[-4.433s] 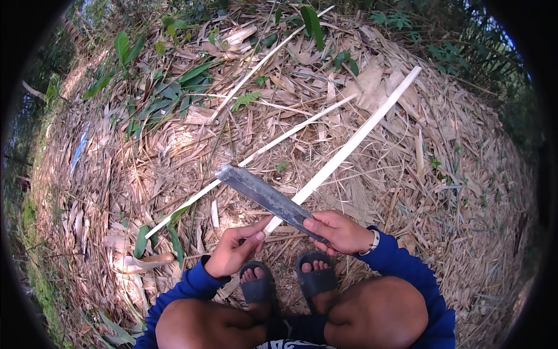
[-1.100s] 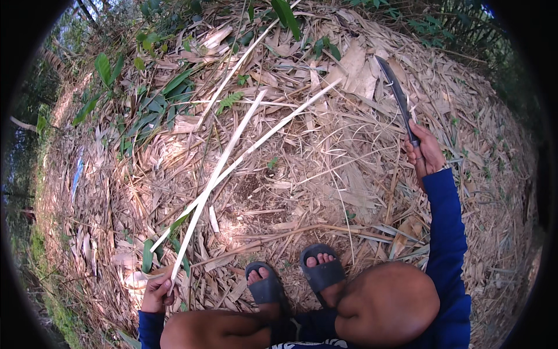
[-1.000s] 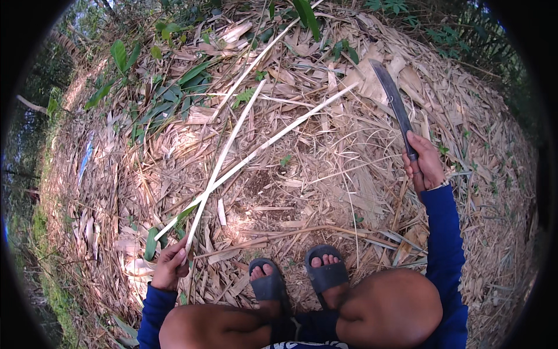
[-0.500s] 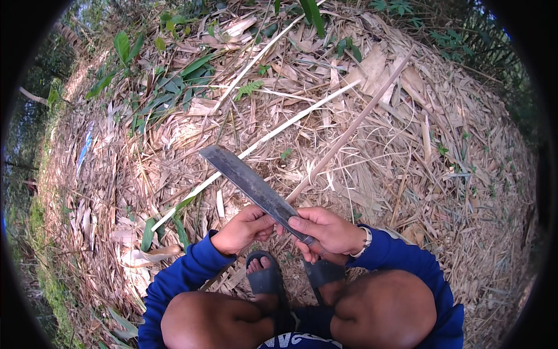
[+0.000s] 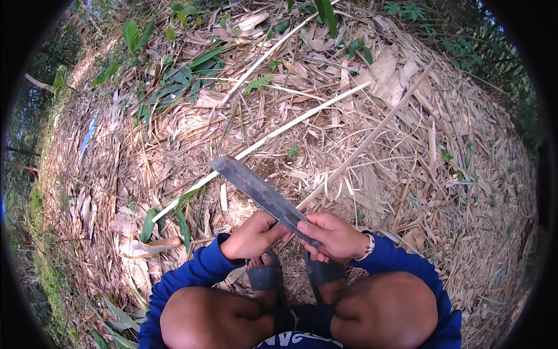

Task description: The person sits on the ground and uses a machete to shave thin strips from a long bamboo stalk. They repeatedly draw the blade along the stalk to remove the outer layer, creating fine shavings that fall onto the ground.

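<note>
My right hand (image 5: 334, 235) is closed on a machete (image 5: 261, 195), its thumb lying over the base of the dark, worn blade. The blade points up and to the left in front of my legs. Close beside it, my left hand (image 5: 253, 235) is pinched, fingertips at the blade's underside. A long, thin pale-brown strip (image 5: 372, 136), probably bamboo, runs from my hands toward the far right. Its near end passes under the blade to my left fingers, where the hands and blade hide it.
A pale, straight stick (image 5: 290, 123) lies across the litter ahead, with another pale stick (image 5: 267, 52) beyond. Thin curled shavings (image 5: 381, 131) lie by the strip. Green leaves (image 5: 180, 78) grow at far left. My sandalled feet (image 5: 264, 276) stand just below my hands.
Both hands and the machete have shifted slightly right and down. The strip's far end has come a little nearer and to the right. The view has also shifted slightly.
</note>
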`<state>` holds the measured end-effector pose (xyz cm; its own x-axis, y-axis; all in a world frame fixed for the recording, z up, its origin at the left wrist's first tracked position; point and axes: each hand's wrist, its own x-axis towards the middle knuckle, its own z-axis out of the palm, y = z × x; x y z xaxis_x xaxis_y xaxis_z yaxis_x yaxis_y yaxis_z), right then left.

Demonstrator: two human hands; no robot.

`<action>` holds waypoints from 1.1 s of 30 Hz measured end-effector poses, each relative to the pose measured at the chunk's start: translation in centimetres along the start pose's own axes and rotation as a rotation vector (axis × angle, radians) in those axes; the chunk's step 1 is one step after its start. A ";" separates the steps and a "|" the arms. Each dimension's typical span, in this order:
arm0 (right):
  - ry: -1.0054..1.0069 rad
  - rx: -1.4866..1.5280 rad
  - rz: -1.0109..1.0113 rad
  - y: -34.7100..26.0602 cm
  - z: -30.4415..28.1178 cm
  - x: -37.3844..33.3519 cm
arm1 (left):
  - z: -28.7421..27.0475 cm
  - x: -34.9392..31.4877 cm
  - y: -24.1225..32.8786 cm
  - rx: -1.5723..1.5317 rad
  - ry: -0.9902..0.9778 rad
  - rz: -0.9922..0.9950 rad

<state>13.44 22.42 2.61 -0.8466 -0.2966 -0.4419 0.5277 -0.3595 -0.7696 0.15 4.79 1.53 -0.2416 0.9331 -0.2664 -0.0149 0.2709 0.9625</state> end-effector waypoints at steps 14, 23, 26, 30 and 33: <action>0.277 0.149 -0.027 0.0 -2.1 -1.7 | -0.3 -2.0 1.9 0.141 0.030 -0.079; 0.449 0.166 -0.128 -2.3 -8.9 -4.5 | -3.2 -8.8 -0.3 0.266 -0.034 -0.214; 0.591 0.188 -0.183 -3.6 -13.1 -6.2 | -3.9 -11.2 0.9 0.165 0.015 -0.370; 0.803 0.255 -0.301 -5.3 -17.2 -6.7 | -4.7 -12.6 1.1 0.041 0.068 -0.515; 0.791 0.199 -0.315 -5.0 -15.3 -5.9 | -4.7 -10.5 0.2 -0.113 0.176 -0.522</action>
<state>14.78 39.47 2.03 -0.7156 0.5172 -0.4695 0.2011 -0.4911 -0.8476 -1.84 -6.09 4.76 -0.3325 0.6261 -0.7052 -0.2773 0.6498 0.7077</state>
